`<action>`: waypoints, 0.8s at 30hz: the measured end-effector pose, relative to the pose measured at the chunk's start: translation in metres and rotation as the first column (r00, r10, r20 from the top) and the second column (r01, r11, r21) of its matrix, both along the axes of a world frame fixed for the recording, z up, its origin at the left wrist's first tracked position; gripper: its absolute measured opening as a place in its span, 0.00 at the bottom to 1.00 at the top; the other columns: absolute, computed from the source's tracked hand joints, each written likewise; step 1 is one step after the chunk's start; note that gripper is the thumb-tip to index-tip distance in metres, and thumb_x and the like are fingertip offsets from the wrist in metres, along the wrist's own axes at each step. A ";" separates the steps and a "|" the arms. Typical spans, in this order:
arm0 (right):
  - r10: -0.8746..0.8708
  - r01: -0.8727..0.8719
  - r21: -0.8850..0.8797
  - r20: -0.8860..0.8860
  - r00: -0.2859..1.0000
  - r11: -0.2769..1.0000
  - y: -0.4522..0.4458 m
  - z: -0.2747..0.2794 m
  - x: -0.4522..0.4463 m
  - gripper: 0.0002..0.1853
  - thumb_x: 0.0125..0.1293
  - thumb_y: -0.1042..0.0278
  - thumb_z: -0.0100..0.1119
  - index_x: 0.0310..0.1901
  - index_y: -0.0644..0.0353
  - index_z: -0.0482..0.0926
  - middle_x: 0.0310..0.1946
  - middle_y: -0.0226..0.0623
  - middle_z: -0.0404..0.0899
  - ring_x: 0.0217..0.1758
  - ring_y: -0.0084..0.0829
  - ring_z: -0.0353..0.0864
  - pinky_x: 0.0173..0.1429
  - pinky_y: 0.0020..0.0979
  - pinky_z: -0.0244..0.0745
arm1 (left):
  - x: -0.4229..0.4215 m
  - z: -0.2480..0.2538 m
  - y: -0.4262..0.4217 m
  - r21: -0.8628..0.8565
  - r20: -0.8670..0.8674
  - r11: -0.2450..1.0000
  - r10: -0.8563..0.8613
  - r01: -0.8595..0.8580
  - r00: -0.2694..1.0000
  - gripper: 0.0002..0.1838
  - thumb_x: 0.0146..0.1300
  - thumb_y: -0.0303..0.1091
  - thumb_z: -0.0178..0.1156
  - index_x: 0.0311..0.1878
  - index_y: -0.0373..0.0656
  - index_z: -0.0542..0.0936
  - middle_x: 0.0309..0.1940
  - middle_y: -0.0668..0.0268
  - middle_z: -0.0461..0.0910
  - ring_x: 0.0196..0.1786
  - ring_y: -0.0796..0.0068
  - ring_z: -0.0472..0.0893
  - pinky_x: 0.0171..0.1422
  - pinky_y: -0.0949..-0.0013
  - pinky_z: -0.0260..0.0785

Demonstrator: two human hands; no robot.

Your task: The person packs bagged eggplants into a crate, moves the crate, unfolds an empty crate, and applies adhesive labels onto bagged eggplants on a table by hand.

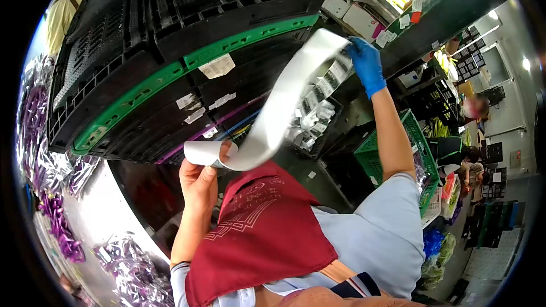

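My bare left hand is closed on a loose roll of white labels, thumb against the rolled end. From there the long strip rises in a curve to the upper right. My right hand, in a blue glove, pinches the strip's upper part. Printed labels show on the face of the band that hangs below the right hand. Beneath it sits a dark crate with a heap of crumpled white paper in it.
Stacked black crates with a green edge stand close ahead. Purple-packed produce lies on a pale table at left. A green basket stands at right. A dark beam crosses above. Other people are farther right.
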State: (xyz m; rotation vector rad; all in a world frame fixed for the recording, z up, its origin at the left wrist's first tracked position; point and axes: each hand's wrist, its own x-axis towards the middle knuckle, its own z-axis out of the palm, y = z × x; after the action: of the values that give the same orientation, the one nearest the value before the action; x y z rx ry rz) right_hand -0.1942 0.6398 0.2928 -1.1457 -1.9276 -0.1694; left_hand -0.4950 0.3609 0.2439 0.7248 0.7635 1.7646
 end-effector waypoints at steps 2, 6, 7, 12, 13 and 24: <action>0.082 -0.079 0.021 -0.255 0.963 0.997 0.010 0.015 0.016 0.12 0.57 0.73 0.47 0.43 0.61 0.73 0.39 0.41 0.75 0.41 0.36 0.75 0.48 0.35 0.70 | -0.002 0.004 0.001 0.039 -0.032 0.999 0.028 -0.026 0.999 0.16 0.52 0.33 0.61 0.43 0.39 0.72 0.39 0.57 0.77 0.49 0.58 0.73 0.59 0.56 0.58; 0.317 -0.543 -0.026 -0.789 0.527 0.839 -0.024 0.026 0.026 0.22 0.64 0.53 0.39 0.52 0.59 0.67 0.46 0.43 0.72 0.48 0.37 0.72 0.52 0.37 0.69 | -0.004 0.015 -0.004 0.120 -0.019 0.992 0.032 -0.030 0.999 0.17 0.52 0.32 0.61 0.45 0.37 0.71 0.41 0.54 0.76 0.46 0.60 0.74 0.53 0.59 0.63; 0.236 -0.347 -0.213 -0.417 0.878 0.913 -0.033 0.018 0.011 0.19 0.64 0.55 0.41 0.46 0.61 0.71 0.41 0.42 0.74 0.44 0.34 0.73 0.47 0.35 0.69 | -0.006 0.018 -0.005 0.140 -0.027 0.990 0.026 -0.022 0.999 0.17 0.52 0.32 0.61 0.45 0.37 0.71 0.41 0.54 0.76 0.46 0.60 0.74 0.52 0.60 0.63; 0.768 -0.063 -0.991 0.050 0.639 0.117 -0.107 -0.082 -0.052 0.16 0.59 0.57 0.50 0.42 0.60 0.75 0.40 0.46 0.76 0.42 0.39 0.75 0.47 0.33 0.67 | -0.045 0.020 -0.042 0.091 -0.002 0.934 0.347 -0.345 0.938 0.15 0.58 0.31 0.52 0.47 0.36 0.68 0.43 0.58 0.74 0.45 0.66 0.75 0.52 0.62 0.66; 0.885 -0.181 -0.978 0.008 0.465 0.104 -0.110 -0.127 -0.058 0.18 0.58 0.56 0.50 0.45 0.60 0.74 0.42 0.46 0.75 0.45 0.41 0.74 0.50 0.33 0.66 | -0.060 0.025 -0.051 0.030 0.013 0.914 0.404 -0.404 0.915 0.14 0.59 0.29 0.49 0.48 0.37 0.67 0.43 0.59 0.74 0.46 0.67 0.75 0.52 0.63 0.66; 0.992 -0.692 -0.720 -0.045 0.119 0.050 -0.203 -0.159 -0.257 0.20 0.53 0.67 0.52 0.49 0.62 0.69 0.44 0.50 0.71 0.48 0.46 0.71 0.51 0.36 0.67 | -0.135 0.013 -0.147 -0.016 0.159 0.640 0.761 -0.769 0.630 0.09 0.61 0.27 0.48 0.45 0.44 0.70 0.38 0.67 0.75 0.41 0.76 0.75 0.46 0.73 0.66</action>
State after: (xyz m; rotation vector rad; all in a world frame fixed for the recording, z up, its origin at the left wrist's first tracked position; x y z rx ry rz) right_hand -0.4513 0.4364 0.1341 0.1503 -2.9327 1.0786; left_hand -0.6302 0.2138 0.2567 0.2723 1.0117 2.5941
